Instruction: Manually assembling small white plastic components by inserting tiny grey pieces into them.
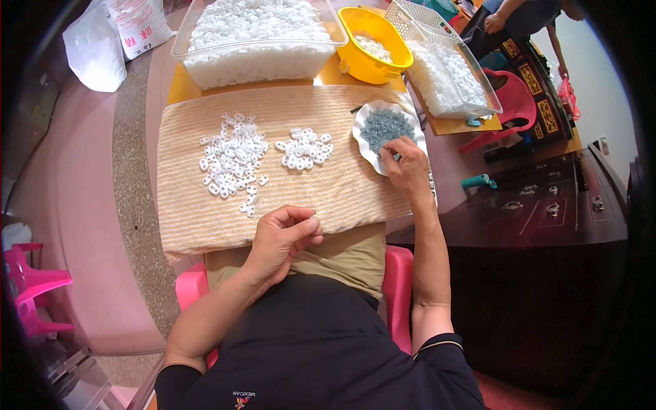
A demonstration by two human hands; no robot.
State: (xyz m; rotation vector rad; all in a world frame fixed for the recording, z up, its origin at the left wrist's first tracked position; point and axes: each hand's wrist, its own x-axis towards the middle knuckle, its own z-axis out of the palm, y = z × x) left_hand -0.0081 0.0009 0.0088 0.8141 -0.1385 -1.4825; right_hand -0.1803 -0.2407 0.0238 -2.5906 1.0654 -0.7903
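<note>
My right hand point(408, 169) reaches over a white, wavy-rimmed dish point(370, 156), its fingers pinched at the edge of a heap of tiny grey-blue pieces point(385, 128). Whether a piece is between those fingertips is hidden. My left hand point(283, 238) is above the near edge of the striped cloth point(342, 195), thumb pressed against curled fingers; what it holds, if anything, cannot be made out. Small white plastic pieces with two holes lie in a larger pile point(234, 154) at the left and a smaller pile point(305, 149) in the middle.
A clear bin point(263, 58) heaped with white pieces stands at the far edge, beside a yellow basin point(372, 68) and another clear bin point(451, 82). A dark wooden cabinet point(540, 205) is at the right. Another person's hand point(494, 23) shows at the upper right.
</note>
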